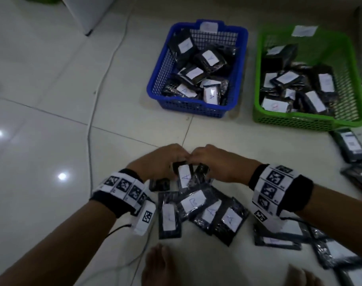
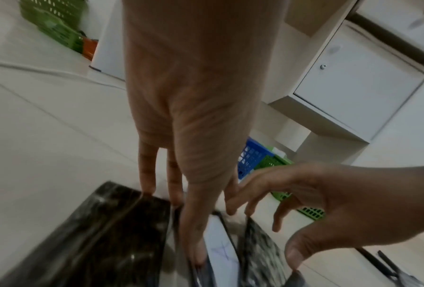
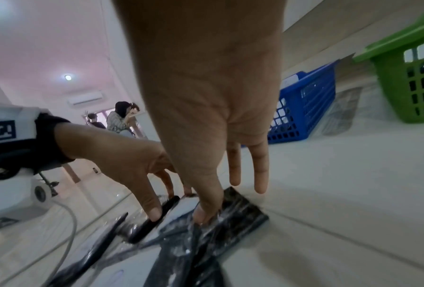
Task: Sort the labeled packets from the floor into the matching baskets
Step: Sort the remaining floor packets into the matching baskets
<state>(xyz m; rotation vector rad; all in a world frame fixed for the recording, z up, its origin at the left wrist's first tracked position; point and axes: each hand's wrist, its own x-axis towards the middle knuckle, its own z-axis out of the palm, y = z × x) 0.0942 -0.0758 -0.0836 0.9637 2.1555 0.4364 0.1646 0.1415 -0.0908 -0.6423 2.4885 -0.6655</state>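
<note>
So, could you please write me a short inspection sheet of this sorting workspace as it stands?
Surface: glossy white tiled floor, lamp glare on it.
Job's things: blue plastic mesh basket and green plastic mesh basket both hold black packets with white labels; loose packets remain, including the black A-labelled packet between the hands.
Clutter: more black packets at the right.
Grippers: left hand and right hand both pinch packets.
Cables: white cable crosses the floor; black lead at the left wrist.
Surroundings: white cabinet; people in the background.
</note>
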